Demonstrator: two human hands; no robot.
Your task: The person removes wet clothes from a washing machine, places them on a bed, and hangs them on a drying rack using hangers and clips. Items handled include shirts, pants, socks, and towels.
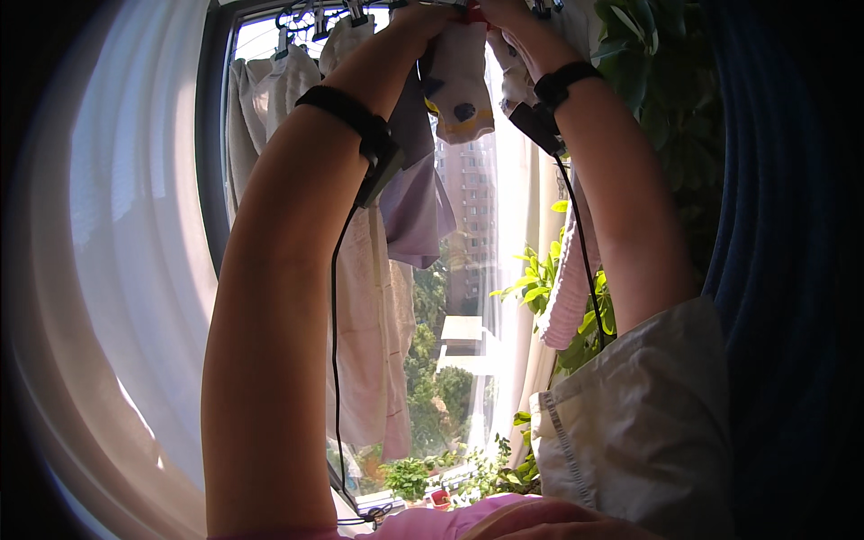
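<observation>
Both my arms reach up to a clip hanger [290,17] at the top of the view. My left hand [425,20] is at the upper rim, beside a red clip [476,12]. Close against that clip on its other side is my right hand [499,12]. Below the hands hangs a light patterned sock [462,88] with dark spots and yellow trim. The fingers are cut off or too small to make out, so their grip cannot be told. Grey-purple cloth [418,202] and pale towels [361,324] hang behind my left forearm.
A sheer curtain [135,236] covers the left side, next to the dark window frame [209,135]. A pink knitted cloth [570,290] hangs near my right forearm by leafy plants [533,280]. Potted plants [407,476] stand low at the window; a dark blue curtain [763,270] is at right.
</observation>
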